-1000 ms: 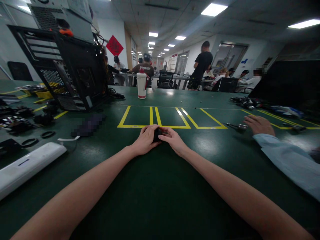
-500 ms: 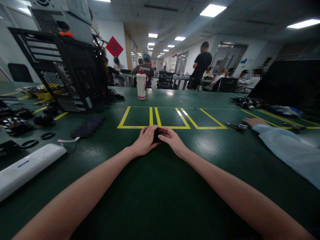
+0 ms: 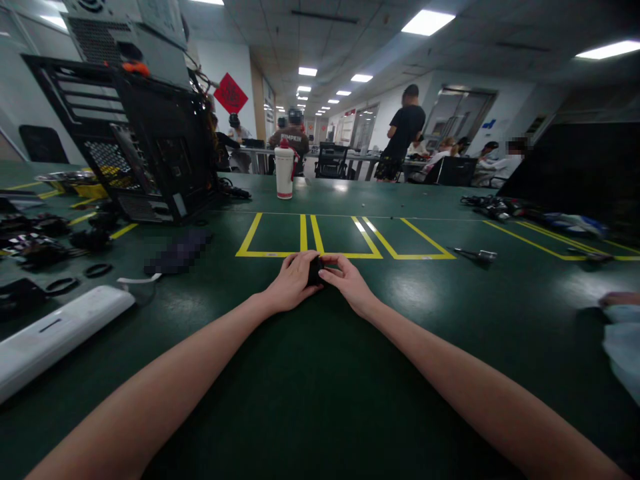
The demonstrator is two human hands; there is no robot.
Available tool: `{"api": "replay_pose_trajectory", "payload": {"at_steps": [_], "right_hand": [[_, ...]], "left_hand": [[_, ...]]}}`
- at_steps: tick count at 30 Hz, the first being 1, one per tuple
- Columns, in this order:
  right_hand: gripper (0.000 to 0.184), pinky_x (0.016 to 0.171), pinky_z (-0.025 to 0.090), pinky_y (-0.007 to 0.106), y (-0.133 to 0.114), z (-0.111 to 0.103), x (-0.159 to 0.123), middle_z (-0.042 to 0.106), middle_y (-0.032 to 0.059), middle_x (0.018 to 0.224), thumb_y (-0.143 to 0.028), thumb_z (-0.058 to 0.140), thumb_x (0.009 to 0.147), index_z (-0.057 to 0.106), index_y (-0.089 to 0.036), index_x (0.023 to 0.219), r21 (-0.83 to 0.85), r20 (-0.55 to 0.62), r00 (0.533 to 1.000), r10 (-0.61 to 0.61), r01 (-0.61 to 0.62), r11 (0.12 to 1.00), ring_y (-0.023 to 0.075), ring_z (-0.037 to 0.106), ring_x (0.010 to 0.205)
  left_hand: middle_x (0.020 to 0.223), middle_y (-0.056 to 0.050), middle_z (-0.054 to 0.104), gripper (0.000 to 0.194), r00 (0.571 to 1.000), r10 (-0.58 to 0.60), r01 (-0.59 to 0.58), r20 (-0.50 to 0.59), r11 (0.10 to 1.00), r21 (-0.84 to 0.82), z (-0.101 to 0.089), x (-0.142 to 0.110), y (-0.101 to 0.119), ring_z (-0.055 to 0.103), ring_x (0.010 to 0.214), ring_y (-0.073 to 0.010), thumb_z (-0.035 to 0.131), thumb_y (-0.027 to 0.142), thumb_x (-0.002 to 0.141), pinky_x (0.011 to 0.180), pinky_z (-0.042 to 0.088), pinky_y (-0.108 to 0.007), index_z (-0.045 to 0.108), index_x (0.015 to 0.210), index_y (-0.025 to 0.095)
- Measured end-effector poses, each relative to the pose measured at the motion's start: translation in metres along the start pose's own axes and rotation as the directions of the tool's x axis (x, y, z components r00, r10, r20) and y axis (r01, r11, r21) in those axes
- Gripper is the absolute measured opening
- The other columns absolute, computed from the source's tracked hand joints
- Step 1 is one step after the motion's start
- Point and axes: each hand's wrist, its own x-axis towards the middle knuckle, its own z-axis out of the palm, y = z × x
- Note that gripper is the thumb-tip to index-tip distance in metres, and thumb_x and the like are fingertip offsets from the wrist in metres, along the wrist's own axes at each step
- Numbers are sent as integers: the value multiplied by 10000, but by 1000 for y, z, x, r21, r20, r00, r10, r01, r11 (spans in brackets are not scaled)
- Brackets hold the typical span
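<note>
Both my hands meet around a small black object (image 3: 315, 272) just in front of the yellow tape marks. My left hand (image 3: 294, 281) wraps over its left side, fingers curved and thumb low. With thumb and fingertips, my right hand (image 3: 345, 279) grips its right side. Most of the object is covered by my fingers, so its kind cannot be made out. Under my hands lies the dark green tabletop (image 3: 300, 373).
On the left stand an open black computer case (image 3: 150, 147), a white power strip (image 3: 65, 337) and black rings (image 3: 97, 271). A white bottle (image 3: 285, 175) is at the back. A metal tool (image 3: 480, 255) lies right. A co-worker's sleeve (image 3: 623, 347) shows at the right edge.
The co-worker's hand and sleeve have drawn back to the right, away from the metal tool. My two hands keep nearly the same hold on the black object.
</note>
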Motion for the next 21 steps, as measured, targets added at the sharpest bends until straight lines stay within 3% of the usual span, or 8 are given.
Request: {"api": "replay_pose_trajectory", "payload": {"at_steps": [4, 12, 21], "right_hand": [[301, 901, 398, 347, -1, -1, 0, 545, 29, 1058, -252, 601, 698, 533, -221, 990, -19, 24, 999, 42, -41, 999, 162, 527, 985], [184, 878, 414, 311, 0, 1, 1, 560, -5, 932, -244, 606, 690, 552, -219, 864, -13, -2, 1000, -25, 25, 1000, 137, 544, 922], [288, 902, 401, 350, -4, -2, -1, 548, 29, 1047, -236, 604, 692, 533, -215, 970, -13, 53, 997, 55, -55, 998, 161, 531, 983]], "left_hand": [[1227, -120, 398, 602, 1000, 0, 0, 3, 1000, 3, -1, 0, 1, 367, 1168, -240, 563, 272, 751, 985, 251, -434, 207, 1228, 185], [1224, -116, 399, 598, 1000, -2, 2, -7, 1000, 1, 0, 0, 1, 366, 1169, -242, 565, 282, 752, 986, 251, -437, 209, 1225, 191], [1232, -118, 395, 594, 1000, -3, 3, 5, 1000, -7, -2, 0, 1, 360, 1176, -242, 556, 268, 758, 990, 242, -442, 204, 1230, 189]]}}
